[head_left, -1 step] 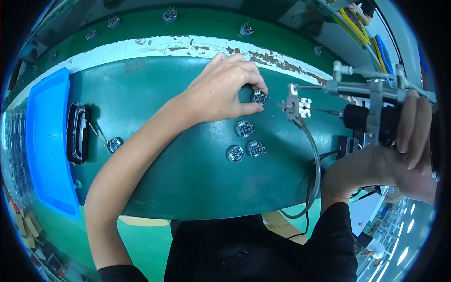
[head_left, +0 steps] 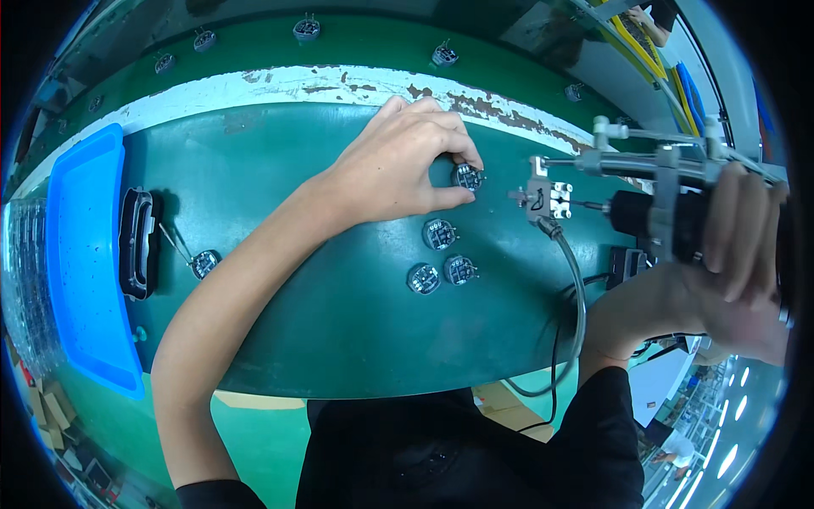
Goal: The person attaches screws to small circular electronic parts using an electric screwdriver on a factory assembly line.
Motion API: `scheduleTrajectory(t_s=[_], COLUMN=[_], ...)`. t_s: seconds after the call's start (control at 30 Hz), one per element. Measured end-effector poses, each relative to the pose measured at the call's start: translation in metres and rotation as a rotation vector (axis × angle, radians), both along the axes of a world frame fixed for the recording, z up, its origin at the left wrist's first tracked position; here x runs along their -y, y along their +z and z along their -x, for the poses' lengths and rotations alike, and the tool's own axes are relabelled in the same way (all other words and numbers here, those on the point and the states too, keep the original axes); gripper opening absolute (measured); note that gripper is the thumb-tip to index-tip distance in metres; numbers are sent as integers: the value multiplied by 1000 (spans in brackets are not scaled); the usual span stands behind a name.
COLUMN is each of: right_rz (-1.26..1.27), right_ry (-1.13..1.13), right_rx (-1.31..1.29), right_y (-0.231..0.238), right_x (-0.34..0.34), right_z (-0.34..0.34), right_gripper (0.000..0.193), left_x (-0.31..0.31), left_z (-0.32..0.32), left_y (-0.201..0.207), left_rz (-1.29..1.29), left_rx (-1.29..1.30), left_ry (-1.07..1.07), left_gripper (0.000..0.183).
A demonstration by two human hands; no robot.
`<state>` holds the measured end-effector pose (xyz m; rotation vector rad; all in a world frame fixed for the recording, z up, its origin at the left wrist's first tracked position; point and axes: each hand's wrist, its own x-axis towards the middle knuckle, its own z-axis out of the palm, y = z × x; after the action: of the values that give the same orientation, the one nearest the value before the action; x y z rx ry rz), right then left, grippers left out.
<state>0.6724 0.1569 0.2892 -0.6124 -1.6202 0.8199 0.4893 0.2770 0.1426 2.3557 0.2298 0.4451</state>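
My left hand [head_left: 403,161] pinches a small round circuit-board part [head_left: 467,177] between thumb and fingers on the green workbench [head_left: 339,314]. Thin pins stick out of the part's right side. My right hand [head_left: 742,246] is wrapped round a black power screwdriver [head_left: 632,214], held roughly level. At the driver's front, a metal nose block [head_left: 543,199] with a clear hose [head_left: 580,314] hangs to the right of the pinched part, apart from it. Toward me lie three more round parts, a top one [head_left: 439,233], a right one [head_left: 459,270] and a left one [head_left: 424,278].
A blue tray [head_left: 89,254] stands at the left, beside a black case [head_left: 140,242]. Another round part [head_left: 204,264] sits near my left forearm. Beyond the chipped white ledge [head_left: 280,82], several similar parts rest on a green strip [head_left: 373,38]. A black cable hangs at the bench's right edge.
The screwdriver's nose block has shifted slightly right and down, while its black body has moved a little left. My left hand and the part it pinches look almost unmoved.
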Motion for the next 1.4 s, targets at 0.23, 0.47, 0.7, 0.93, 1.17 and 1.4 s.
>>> scheduleTrajectory(t_s=[0.23,0.47,0.7,0.93,1.17,1.4], right_rz=[32,59,80,69,115,-103], right_ry=[25,-49,-135,-14,32,-39], right_rx=[212,167,122,155,106,-147], right_y=[13,3,-4,-8,-9,16], right_x=[11,17,25,16,10,25], right_z=[-27,-28,-23,-34,-30,-6], right_gripper=[28,24,21,20,37,86], left_x=[-1,-1,-1,-1,-2,1], left_z=[-1,-2,0,-1,-4,1], left_y=[0,-3,-4,-10,1,0], left_rz=[-22,-31,-32,-37,-63,-69], left_rx=[8,35,43,99,65,3], left_ry=[12,13,11,18,19,-12], left_gripper=[27,27,27,27,28,32])
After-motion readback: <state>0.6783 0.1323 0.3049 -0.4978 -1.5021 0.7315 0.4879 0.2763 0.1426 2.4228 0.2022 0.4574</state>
